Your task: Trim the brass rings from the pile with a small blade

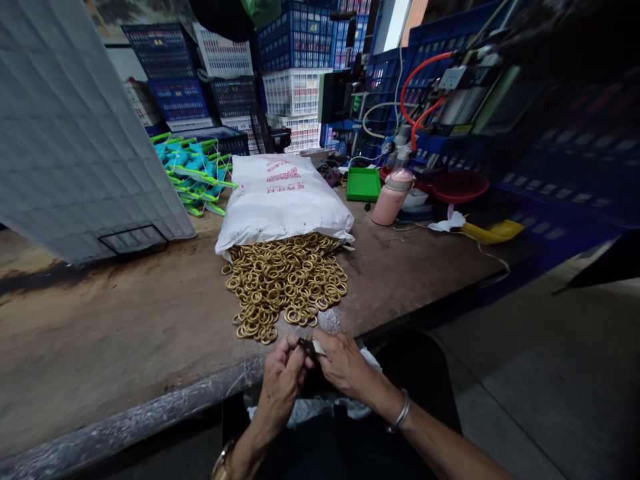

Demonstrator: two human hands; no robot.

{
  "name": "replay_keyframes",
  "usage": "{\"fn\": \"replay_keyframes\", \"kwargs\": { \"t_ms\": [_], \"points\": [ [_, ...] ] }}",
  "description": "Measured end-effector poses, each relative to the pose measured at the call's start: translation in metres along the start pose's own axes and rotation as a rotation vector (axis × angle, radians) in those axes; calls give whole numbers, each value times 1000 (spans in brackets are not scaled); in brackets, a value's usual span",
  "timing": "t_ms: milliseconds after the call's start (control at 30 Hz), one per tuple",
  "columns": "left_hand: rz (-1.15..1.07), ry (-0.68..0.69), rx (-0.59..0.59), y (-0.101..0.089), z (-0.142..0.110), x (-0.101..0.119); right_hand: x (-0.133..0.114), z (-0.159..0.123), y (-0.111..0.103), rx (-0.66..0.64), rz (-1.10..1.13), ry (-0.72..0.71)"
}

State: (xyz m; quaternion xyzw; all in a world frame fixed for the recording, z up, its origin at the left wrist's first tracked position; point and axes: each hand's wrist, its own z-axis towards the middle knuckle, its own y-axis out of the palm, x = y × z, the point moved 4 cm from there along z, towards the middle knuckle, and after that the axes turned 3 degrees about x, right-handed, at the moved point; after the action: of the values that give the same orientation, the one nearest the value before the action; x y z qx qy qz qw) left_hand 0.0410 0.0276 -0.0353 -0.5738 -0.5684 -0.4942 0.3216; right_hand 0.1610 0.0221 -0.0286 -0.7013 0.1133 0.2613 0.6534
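Note:
At the table's front edge my two hands meet. My left hand (284, 377) is closed in a pinch on a small dark piece (306, 345) whose kind I cannot make out. My right hand (347, 365) is closed around a small whitish object (319, 347), which meets the dark piece; the fingers hide most of it. Just beyond my hands, many gold-coloured rings (287, 277) lie in a loose heap. They spill from the open mouth of a white woven sack (287, 200) with red print, lying on its side.
A large pale padded panel (90, 133) stands on the wooden table (125, 333) at left. Green-and-blue plastic frames (195, 170) lie behind it. At right are a green tray (364, 185), a pink bottle (393, 198) and a red bowl (460, 188). Stacked crates (295, 93) fill the back.

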Motion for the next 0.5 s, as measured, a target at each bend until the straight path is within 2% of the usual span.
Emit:
{"fn": "replay_keyframes", "kwargs": {
  "t_ms": [133, 200, 300, 400, 500],
  "points": [
    [-14, -21, -72, 1, -9, 2, 14, 5, -7, 41, -133, 54],
    [-97, -82, -129, 3, -13, 1, 23, 10, -11, 74, -175, 104],
    [-237, -162, -145, 5, -14, -2, 31, 20, -17, 166, -173, 148],
    [-296, -156, -176, 6, -11, -3, 33, 29, -17, 249, -141, 153],
    [-321, -133, -173, 3, -8, -2, 34, 35, -14, 258, -151, 172]
  ]
}}
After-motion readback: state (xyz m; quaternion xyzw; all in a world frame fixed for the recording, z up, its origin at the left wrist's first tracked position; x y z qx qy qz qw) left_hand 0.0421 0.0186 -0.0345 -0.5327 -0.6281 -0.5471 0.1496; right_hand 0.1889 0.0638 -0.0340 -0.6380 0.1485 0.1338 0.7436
